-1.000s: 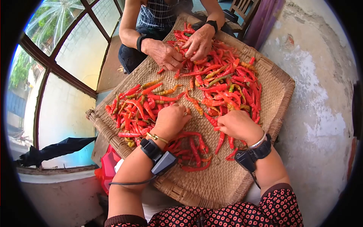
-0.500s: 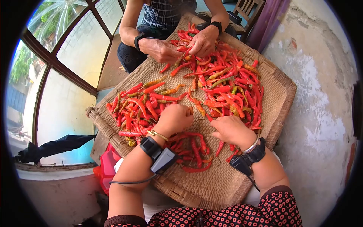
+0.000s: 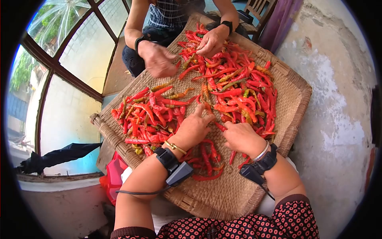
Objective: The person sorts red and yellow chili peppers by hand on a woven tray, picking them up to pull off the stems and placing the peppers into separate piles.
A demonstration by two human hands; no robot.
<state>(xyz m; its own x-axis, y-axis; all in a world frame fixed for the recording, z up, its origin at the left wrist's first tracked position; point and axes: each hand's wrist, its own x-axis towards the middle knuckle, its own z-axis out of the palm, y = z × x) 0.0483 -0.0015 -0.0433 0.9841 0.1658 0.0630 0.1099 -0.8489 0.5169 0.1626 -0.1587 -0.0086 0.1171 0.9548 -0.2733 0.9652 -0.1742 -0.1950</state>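
Note:
My left hand (image 3: 193,127) is over the middle of the woven tray (image 3: 207,199), fingers apart, index finger and thumb at an orange-red chili pepper (image 3: 209,108). Its palm looks free of peppers. Close on its right, my right hand (image 3: 243,138) has curled fingers at the end of a red chili pepper (image 3: 220,126); the fingertips are partly hidden. A heap of red chilies (image 3: 147,119) lies left of my hands, and a larger heap (image 3: 246,95) spreads behind them. Nearer me, a smaller group of red chilies (image 3: 207,159) lies below my left hand.
Across the tray, a co-worker's hands (image 3: 211,42) are over the far end of the larger heap. A folded black umbrella (image 3: 59,156) leans by the window at left. A pink-red plastic item (image 3: 114,175) is beside the tray, and a bare wall (image 3: 330,119) stands at right.
My left hand has turned from bent fingers to extended ones and shifted slightly right. My right hand has barely moved. One of the co-worker's hands has swung left, away from the other.

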